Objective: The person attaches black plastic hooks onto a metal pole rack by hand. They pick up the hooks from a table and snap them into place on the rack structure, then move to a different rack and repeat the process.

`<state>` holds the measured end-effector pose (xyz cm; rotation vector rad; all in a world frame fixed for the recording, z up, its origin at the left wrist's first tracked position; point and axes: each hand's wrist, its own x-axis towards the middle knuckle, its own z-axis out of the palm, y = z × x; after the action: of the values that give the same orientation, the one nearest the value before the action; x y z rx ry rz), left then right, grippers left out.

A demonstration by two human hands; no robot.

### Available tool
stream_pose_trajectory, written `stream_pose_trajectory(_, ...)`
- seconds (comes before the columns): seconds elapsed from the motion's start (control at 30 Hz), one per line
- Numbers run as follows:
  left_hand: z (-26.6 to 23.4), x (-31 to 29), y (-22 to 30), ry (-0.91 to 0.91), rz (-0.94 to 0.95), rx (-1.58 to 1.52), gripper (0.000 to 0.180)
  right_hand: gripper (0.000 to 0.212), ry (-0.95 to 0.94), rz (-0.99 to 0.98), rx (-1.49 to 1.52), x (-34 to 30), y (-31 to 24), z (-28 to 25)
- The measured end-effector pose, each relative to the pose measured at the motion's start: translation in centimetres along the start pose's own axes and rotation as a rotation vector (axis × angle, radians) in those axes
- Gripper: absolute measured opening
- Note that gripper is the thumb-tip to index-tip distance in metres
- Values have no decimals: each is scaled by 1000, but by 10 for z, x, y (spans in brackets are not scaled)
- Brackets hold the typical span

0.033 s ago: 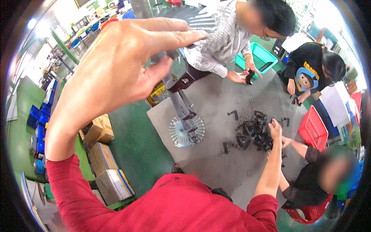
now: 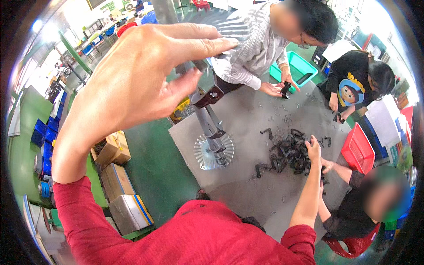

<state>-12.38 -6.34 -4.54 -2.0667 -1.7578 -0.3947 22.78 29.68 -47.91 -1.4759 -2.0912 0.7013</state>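
Note:
My left hand (image 2: 141,75) is raised at the upper left, its fingers stretched out and thumb apart. Its fingertips reach the top of a grey metal stand (image 2: 206,121), beside an upper slotted metal disc (image 2: 240,27). The hand hides part of the stand's top, so contact is unclear. A second slotted disc (image 2: 201,152) surrounds the stand's foot on the grey table (image 2: 229,194). Over the right side of a pile of black angled parts (image 2: 282,154), my right hand (image 2: 314,152) has finger and thumb apart, with nothing visible between them.
Across the table a person in a light shirt (image 2: 249,48) handles a black part (image 2: 285,90) by a green basket (image 2: 293,62). Two others work at the right, near a red basket (image 2: 357,148). Cardboard boxes (image 2: 115,179) stand at the left. Small clear rings lie scattered.
My right finger and thumb have parted slightly. My left hand has shifted a little, its thumb moving outward. Hands of the person at the lower right have moved slightly.

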Motion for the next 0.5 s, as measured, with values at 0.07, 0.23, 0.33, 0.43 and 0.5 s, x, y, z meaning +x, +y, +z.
stream_pose_trajectory(0.07, -8, 1, -1, -101, 31, 11, 62, 52, 112, -211, -4, -7, -72, -6)
stream_pose_trajectory(0.23, -16, 2, -13, -208, 138, -39, 70, 37, 38, -578, 717, -69, -304, -41)
stream_pose_trajectory(0.33, -16, -9, -16, -228, 111, -121, 72, 35, -233, -719, 1051, -126, -397, -58)
stream_pose_trajectory(0.43, -12, -28, -11, -65, 142, -161, 63, 27, -361, -756, 1207, -162, -438, -66)
stream_pose_trajectory(0.5, -4, -41, -6, 74, 150, -202, 54, 23, -412, -780, 1241, -171, -444, -63)
